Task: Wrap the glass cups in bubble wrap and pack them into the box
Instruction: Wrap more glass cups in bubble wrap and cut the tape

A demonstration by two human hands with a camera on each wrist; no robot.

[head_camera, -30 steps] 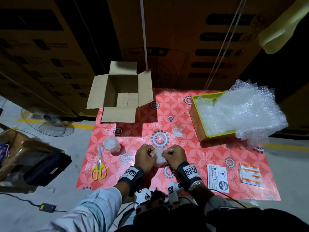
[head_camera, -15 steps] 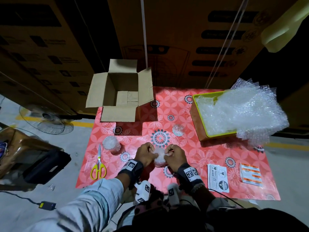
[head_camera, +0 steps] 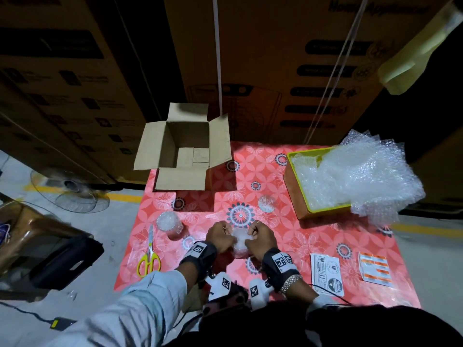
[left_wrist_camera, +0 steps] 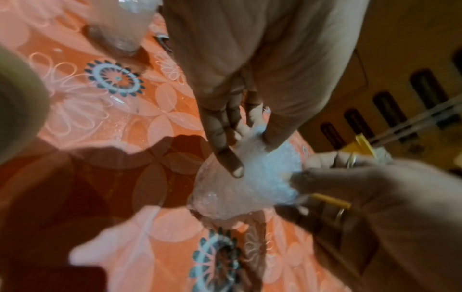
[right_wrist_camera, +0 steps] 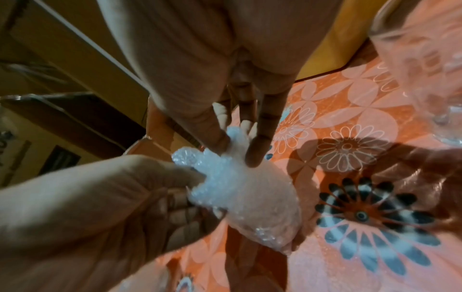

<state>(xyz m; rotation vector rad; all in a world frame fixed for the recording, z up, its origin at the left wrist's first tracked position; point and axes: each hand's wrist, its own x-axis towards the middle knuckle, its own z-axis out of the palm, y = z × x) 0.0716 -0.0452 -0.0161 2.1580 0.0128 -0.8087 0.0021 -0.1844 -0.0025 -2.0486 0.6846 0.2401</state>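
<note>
A glass cup covered in bubble wrap (head_camera: 239,244) stands on the red flowered tablecloth (head_camera: 300,241) near its front edge. My left hand (head_camera: 220,236) and right hand (head_camera: 260,237) flank it, each pinching the bunched wrap at its top. In the left wrist view the left hand (left_wrist_camera: 252,154) pinches the wrap above the cup (left_wrist_camera: 237,189). In the right wrist view the right hand (right_wrist_camera: 237,150) does the same on the cup (right_wrist_camera: 257,201). Another wrapped cup (head_camera: 169,225) stands to the left. A bare glass cup (head_camera: 266,203) stands behind. The open cardboard box (head_camera: 185,149) sits at the back left.
A yellow tray (head_camera: 298,196) heaped with bubble wrap (head_camera: 358,176) sits at the back right. Yellow-handled scissors (head_camera: 149,251) lie at the left. Label sheets (head_camera: 327,274) and a sticker pack (head_camera: 374,270) lie front right. A floor fan (head_camera: 67,191) and large cartons (head_camera: 275,58) surround the table.
Both hands have stayed on the wrapped cup and drawn slightly closer together, working the loose wrap at its top. Nothing else on the table moved.
</note>
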